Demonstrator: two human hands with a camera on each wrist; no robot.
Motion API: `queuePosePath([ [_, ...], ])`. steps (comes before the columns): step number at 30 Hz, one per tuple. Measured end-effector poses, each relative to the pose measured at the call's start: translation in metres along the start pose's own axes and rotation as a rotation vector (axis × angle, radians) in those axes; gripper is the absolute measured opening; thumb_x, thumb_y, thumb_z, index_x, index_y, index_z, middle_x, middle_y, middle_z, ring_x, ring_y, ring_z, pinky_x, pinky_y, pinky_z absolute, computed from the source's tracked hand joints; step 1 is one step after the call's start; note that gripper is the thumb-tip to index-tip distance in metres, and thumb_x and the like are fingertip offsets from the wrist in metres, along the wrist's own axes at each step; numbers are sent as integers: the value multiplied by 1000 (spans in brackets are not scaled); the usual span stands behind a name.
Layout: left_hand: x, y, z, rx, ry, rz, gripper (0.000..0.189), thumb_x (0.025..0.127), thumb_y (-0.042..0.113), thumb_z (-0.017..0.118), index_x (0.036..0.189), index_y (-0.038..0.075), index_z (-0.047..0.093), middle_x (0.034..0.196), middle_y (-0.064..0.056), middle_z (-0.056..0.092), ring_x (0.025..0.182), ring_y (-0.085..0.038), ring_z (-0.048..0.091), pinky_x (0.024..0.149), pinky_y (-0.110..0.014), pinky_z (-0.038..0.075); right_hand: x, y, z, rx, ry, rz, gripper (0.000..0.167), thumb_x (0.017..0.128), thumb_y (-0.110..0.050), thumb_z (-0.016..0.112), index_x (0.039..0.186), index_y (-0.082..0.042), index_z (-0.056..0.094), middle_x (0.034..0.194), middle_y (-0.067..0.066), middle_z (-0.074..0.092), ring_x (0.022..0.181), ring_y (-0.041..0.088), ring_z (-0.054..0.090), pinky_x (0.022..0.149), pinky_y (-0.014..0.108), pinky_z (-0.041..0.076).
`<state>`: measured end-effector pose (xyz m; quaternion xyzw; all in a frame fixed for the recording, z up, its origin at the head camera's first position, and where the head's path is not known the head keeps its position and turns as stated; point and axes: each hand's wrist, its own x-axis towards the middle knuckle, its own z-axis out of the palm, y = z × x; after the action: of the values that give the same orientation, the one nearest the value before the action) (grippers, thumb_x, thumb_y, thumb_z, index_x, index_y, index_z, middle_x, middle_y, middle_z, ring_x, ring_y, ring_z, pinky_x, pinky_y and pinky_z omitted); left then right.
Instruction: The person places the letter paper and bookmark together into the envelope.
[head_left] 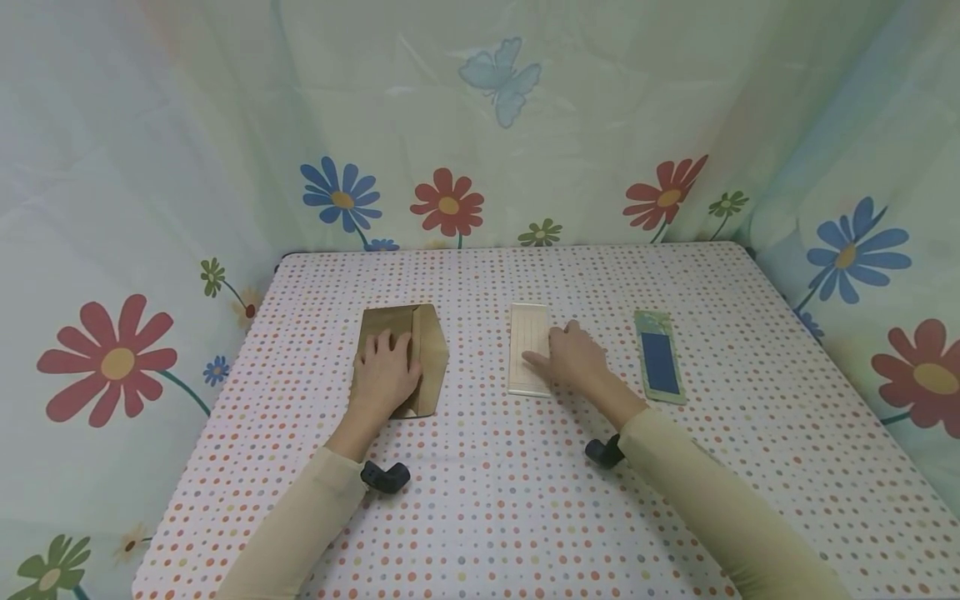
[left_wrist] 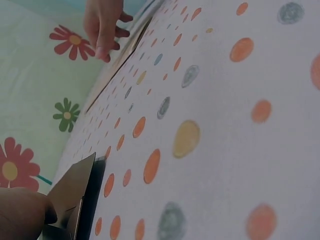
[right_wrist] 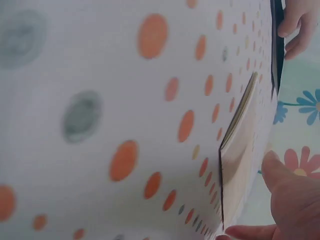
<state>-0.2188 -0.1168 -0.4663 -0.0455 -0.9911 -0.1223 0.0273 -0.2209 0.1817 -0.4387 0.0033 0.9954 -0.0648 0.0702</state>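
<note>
On the left of the table lies a brown envelope (head_left: 431, 362) with its pointed flap unfolded to the right. My left hand (head_left: 385, 375) rests on it with fingers spread. In the left wrist view, part of that hand (left_wrist: 22, 212) covers the envelope's (left_wrist: 75, 185) near end. A thin pad of cream lined paper (head_left: 529, 329) lies flat at the middle. My right hand (head_left: 579, 358) is at the pad's right edge, its thumb over the sheet. The right wrist view shows the thumb and fingers apart beside the pad (right_wrist: 240, 155); whether they touch it I cannot tell.
A green patterned card or packet with a dark blue panel (head_left: 661, 362) lies to the right of the pad. All of it is on a dotted tablecloth (head_left: 480, 492), with a flowered curtain (head_left: 570, 142) behind and at both sides.
</note>
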Motion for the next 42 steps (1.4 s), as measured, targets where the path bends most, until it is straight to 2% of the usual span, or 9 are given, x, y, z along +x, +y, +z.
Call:
queuePosePath([
  [3,0,0,-1,-6,2,-26,54,93,35,51,142,15,42,147,-21,33,136,-46,29,100,-68,33,1,-4,-2,22,-45,56,86,84,-68,50,131,4,49,124,28,49,101,40,59,80,56,52],
  [6,0,1,-1,-35,-1,-46,53,93,35,51,141,15,42,148,-21,32,136,-47,28,99,-69,33,1,-7,-2,50,-63,77,87,82,-67,55,130,5,48,124,29,49,100,39,59,80,54,52],
  [12,1,2,-1,-79,1,-58,53,93,34,51,142,15,42,149,-21,30,136,-50,26,99,-72,31,1,-9,-1,43,-61,73,83,81,-61,61,130,5,47,123,27,49,95,35,59,71,45,54],
  [20,2,-1,-2,-99,5,-56,53,93,35,51,142,16,42,149,-21,31,134,-49,29,98,-72,33,3,-5,1,123,-49,77,81,83,-54,64,137,2,42,125,28,47,102,38,58,76,46,53],
  [24,2,-4,-7,-85,-21,-29,56,93,36,51,145,18,38,148,-21,33,130,-47,36,95,-69,38,4,-3,0,179,-56,99,80,83,-50,66,137,2,41,124,27,48,104,37,57,79,45,52],
  [28,3,-7,-13,-59,-50,29,57,95,34,47,149,21,32,147,-22,37,124,-48,44,90,-65,46,5,-3,-1,239,-63,126,76,83,-46,67,136,3,42,124,26,50,106,37,55,83,46,51],
  [32,4,-10,-19,-55,-87,76,55,97,32,41,150,24,29,148,-23,34,124,-52,44,90,-63,46,7,-2,0,267,-76,145,74,84,-45,67,135,4,43,127,26,51,110,38,56,84,46,51],
  [37,6,-11,-22,-42,-101,119,49,100,30,37,148,27,35,148,-24,34,122,-56,44,92,-62,46,9,-1,-1,275,-84,142,71,85,-44,66,132,5,47,126,26,54,110,39,58,83,45,52],
  [42,7,-13,-22,-36,-84,148,44,100,28,36,143,23,44,146,-25,37,121,-54,46,95,-61,44,10,1,1,284,-82,138,66,85,-42,67,130,4,51,124,24,56,108,37,59,82,44,53],
])
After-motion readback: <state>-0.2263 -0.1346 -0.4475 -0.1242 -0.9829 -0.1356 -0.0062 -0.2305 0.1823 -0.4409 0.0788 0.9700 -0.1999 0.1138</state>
